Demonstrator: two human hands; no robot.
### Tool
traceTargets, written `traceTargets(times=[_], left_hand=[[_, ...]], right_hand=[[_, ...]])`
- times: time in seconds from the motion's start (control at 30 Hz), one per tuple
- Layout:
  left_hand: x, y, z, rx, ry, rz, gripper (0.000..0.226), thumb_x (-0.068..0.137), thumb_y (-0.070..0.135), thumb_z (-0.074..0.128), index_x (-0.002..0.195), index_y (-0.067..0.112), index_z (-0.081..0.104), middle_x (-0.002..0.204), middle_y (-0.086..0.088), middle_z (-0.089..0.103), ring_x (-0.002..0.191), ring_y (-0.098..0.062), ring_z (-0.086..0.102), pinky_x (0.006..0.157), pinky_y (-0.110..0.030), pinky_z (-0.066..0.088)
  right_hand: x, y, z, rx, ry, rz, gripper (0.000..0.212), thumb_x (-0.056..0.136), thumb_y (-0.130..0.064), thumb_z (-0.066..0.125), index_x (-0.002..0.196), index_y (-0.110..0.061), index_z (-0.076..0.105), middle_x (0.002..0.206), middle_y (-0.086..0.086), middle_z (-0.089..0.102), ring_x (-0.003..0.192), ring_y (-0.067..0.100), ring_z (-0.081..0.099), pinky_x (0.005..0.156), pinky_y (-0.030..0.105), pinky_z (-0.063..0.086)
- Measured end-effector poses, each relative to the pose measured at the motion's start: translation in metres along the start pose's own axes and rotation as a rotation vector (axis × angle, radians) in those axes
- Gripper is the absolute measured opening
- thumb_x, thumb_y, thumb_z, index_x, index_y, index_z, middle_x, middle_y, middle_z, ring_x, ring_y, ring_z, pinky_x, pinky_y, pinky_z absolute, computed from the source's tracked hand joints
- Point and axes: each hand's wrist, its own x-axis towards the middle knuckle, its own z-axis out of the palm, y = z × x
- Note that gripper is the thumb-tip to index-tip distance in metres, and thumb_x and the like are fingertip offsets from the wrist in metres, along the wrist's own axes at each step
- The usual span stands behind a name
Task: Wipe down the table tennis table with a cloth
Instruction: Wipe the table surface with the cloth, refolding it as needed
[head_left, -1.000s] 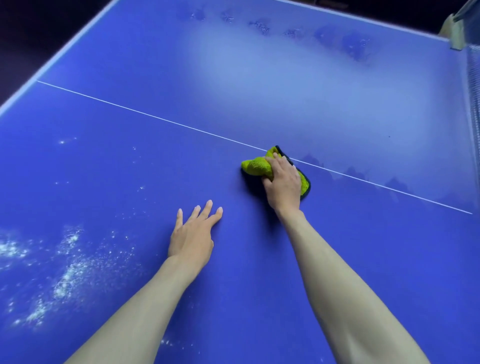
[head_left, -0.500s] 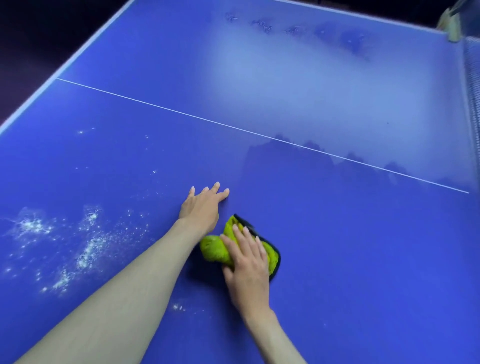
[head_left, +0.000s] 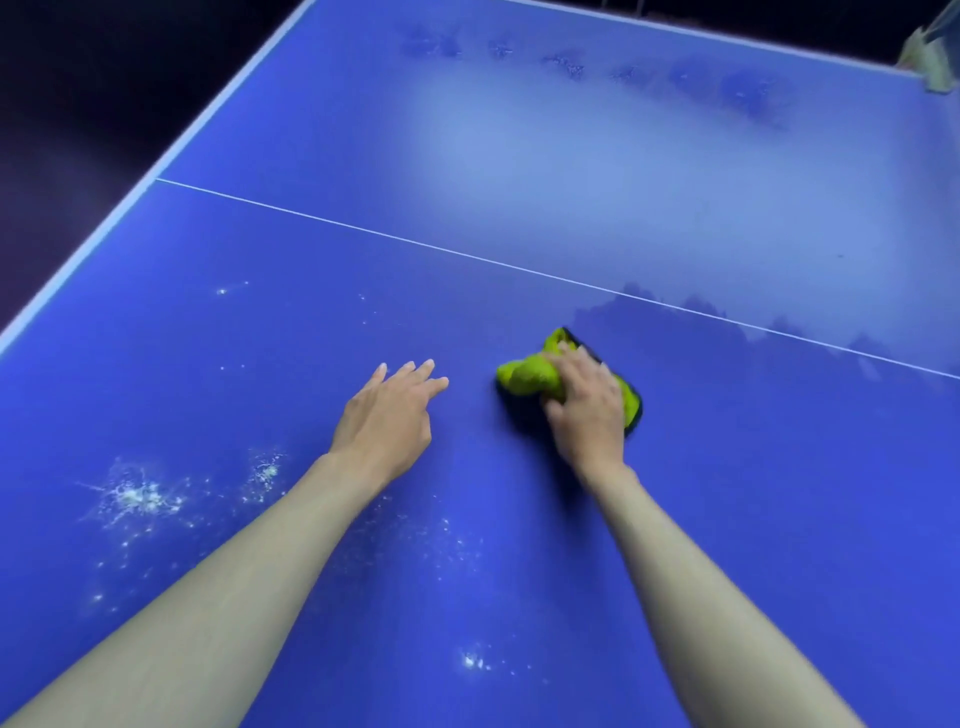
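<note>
your right hand (head_left: 587, 410) presses the bunched yellow-green cloth (head_left: 524, 375) onto the blue table tennis table (head_left: 753, 493), fingers curled over it, just short of the white centre line (head_left: 415, 241). your left hand (head_left: 387, 418) lies flat beside it, fingers straight, holding nothing. white powder specks (head_left: 137, 496) lie left of your left forearm

The room lies dark past the far and left sides, nothing clear in it. A pale, blurred upright object (head_left: 935, 57) stands at the far right corner.
</note>
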Motion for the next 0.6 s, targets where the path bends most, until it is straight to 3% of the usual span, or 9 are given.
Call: traceTargets(times=[0.13, 0.23, 0.43, 0.6], left_hand=[[0.002, -0.036, 0.01, -0.043, 0.059, -0.015, 0.062, 0.099, 0.003, 0.038, 0.155, 0.028, 0.04, 0.166, 0.012, 0.025, 0.153, -0.009, 0.023, 0.125, -0.028, 0.01], [0.008, -0.053, 0.013, -0.057, 0.102, -0.011, 0.061, 0.097, 0.002, 0.041, 0.153, 0.024, 0.043, 0.165, 0.008, 0.03, 0.152, -0.011, 0.028, 0.126, -0.03, 0.011], [0.02, -0.071, -0.013, -0.076, 0.064, -0.089, 0.06, 0.1, 0.005, 0.039, 0.158, 0.021, 0.034, 0.167, 0.006, 0.026, 0.154, -0.017, 0.024, 0.125, -0.032, 0.015], [0.016, -0.086, -0.025, -0.12, -0.048, -0.245, 0.058, 0.102, 0.007, 0.037, 0.158, 0.02, 0.034, 0.167, 0.007, 0.025, 0.154, -0.029, 0.022, 0.12, -0.041, 0.026]], right_hand=[[0.097, -0.005, 0.007, 0.0, 0.08, 0.095, 0.059, 0.082, -0.023, 0.066, 0.14, -0.022, 0.062, 0.148, 0.007, 0.059, 0.14, 0.031, 0.05, 0.119, 0.047, 0.034], [0.105, -0.021, 0.019, 0.016, 0.148, 0.172, 0.054, 0.086, -0.018, 0.068, 0.14, -0.023, 0.061, 0.143, 0.006, 0.06, 0.138, 0.03, 0.049, 0.12, 0.047, 0.03], [-0.034, -0.075, 0.039, 0.046, 0.023, 0.068, 0.068, 0.076, -0.013, 0.071, 0.141, -0.032, 0.059, 0.161, -0.007, 0.046, 0.153, 0.02, 0.036, 0.126, 0.047, 0.024], [-0.17, -0.126, 0.056, 0.023, -0.084, -0.078, 0.081, 0.068, -0.021, 0.071, 0.144, -0.04, 0.055, 0.164, -0.015, 0.037, 0.156, 0.01, 0.027, 0.126, 0.038, 0.022]])
